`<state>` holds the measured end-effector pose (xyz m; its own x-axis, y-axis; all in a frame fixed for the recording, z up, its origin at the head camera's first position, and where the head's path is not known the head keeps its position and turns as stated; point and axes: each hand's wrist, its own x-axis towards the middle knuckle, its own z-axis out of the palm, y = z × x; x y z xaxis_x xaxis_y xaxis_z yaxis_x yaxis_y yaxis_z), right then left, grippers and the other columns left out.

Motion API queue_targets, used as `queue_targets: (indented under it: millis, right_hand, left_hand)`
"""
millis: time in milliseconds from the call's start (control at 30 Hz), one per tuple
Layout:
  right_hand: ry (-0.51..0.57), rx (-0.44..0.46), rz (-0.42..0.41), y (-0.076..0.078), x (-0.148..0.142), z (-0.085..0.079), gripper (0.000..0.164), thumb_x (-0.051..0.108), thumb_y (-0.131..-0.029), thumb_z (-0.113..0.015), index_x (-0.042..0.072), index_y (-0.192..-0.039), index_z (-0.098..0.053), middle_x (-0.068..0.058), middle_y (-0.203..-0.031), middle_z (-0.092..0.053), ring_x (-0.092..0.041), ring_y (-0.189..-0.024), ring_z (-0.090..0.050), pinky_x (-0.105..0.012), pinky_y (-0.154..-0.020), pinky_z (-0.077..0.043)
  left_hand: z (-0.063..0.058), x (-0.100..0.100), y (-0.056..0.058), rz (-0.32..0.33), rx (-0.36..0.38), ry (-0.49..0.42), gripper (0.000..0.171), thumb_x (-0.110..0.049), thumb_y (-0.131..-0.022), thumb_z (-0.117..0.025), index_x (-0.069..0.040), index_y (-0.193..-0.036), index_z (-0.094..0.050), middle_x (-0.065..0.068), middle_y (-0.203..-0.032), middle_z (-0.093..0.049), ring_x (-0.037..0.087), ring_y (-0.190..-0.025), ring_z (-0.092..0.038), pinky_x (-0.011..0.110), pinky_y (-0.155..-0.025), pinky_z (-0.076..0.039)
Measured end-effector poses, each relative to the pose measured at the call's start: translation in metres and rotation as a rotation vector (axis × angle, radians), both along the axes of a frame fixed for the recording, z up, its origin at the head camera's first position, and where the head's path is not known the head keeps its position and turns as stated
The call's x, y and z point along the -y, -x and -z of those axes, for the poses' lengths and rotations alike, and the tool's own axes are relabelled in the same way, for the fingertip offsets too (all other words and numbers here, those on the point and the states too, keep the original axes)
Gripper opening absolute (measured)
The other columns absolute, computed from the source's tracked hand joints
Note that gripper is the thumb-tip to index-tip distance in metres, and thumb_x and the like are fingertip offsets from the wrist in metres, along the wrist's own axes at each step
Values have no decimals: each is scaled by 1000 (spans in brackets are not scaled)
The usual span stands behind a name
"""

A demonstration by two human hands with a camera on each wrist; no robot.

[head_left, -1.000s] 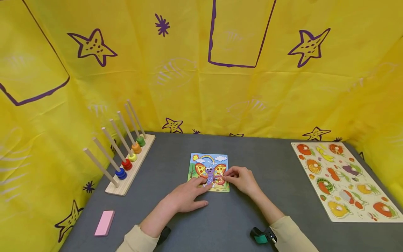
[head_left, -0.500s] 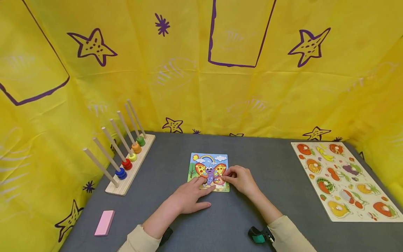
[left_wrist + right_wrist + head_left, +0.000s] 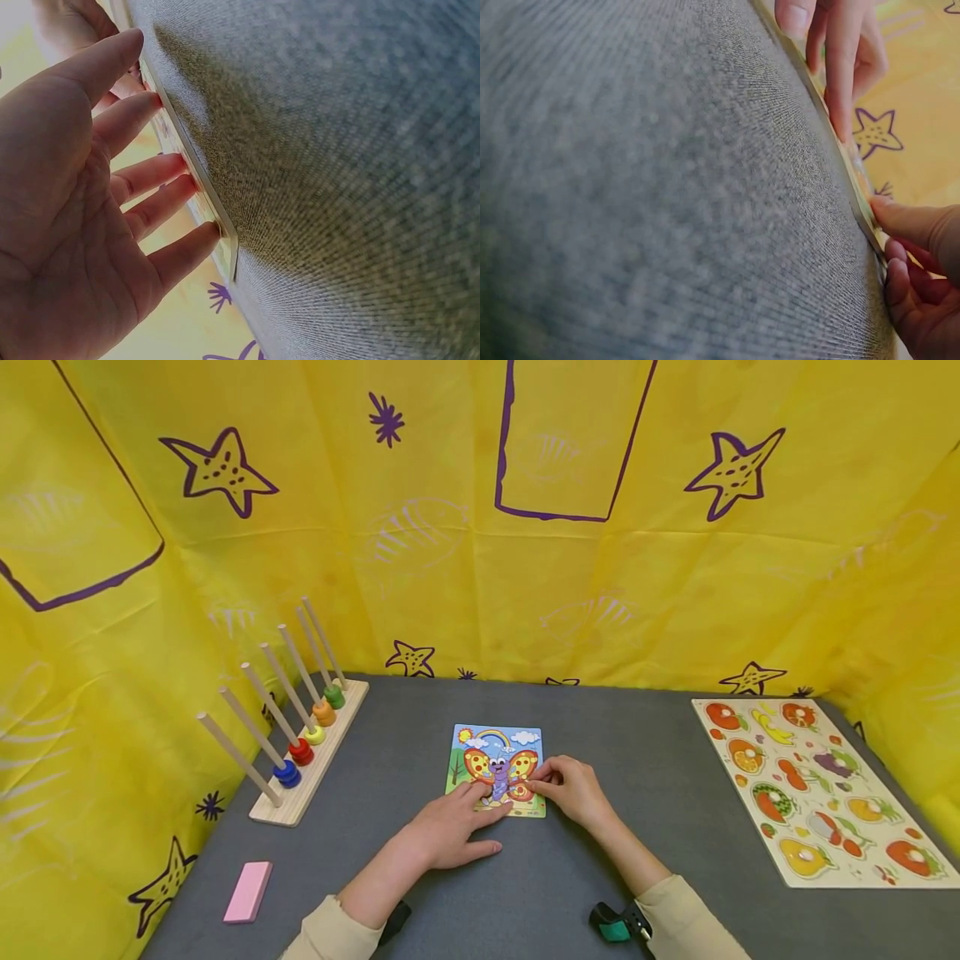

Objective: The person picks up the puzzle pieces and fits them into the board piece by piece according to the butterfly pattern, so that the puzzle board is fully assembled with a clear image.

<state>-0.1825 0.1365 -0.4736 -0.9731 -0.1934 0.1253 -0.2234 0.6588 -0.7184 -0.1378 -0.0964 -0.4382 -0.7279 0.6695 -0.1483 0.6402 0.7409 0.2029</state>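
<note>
A butterfly jigsaw puzzle lies flat on the dark table, its picture showing a rainbow and a butterfly with red and yellow wings. My left hand rests its extended fingers on the lower part of the puzzle, with the thumb apart on the near side. In the left wrist view the fingertips touch the puzzle along its near edge. At the right side my right hand pinches a puzzle piece at the butterfly's lower right wing. From the right wrist, its thumb lies over the puzzle's rim, other fingers curled beside it.
A wooden peg stand with coloured rings stands at the left. A pink block lies in front of it. On the right is a large fruit peg puzzle. A yellow patterned cloth hangs around the table's back and sides.
My left hand has slid slightly right over the puzzle. The piece at the lower right wing has shifted a little and sits more in line with the picture. My right hand stays almost in place.
</note>
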Motion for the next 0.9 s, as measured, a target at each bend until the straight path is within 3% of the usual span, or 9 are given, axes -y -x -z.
queue_targets:
  millis: [533,767,900]
  right_hand:
    - [-41,31,2,5,0,-1,19,22,-78,-83,15,-72,-67,5,-64,-51,-10,-59,-45,-26,-57,-36]
    - [-99,43,51,13,5,1,27,28,-80,-82,12,-74,-61,5,-60,-49,-12,-57,-44,-28,-56,-34]
    - [-58,55,-23,12,0,4,27,27,-79,-83,11,-83,-62,4,-65,-49,-11,-58,-43,-26,-56,-33]
  left_hand:
    - [-2,-3,0,3,-1,-15,52,-44,-95,-60,-26,-143,-52,9,-142,-44,25,-130,-40,46,-94,-47]
    - [-3,-3,-1,5,1,-16,52,-42,-94,-61,-26,-143,-53,10,-143,-44,26,-130,-41,46,-95,-47]
    - [-2,-2,-1,6,-9,-20,52,-43,-95,-60,-26,-143,-53,10,-142,-44,26,-130,-41,45,-97,-45]
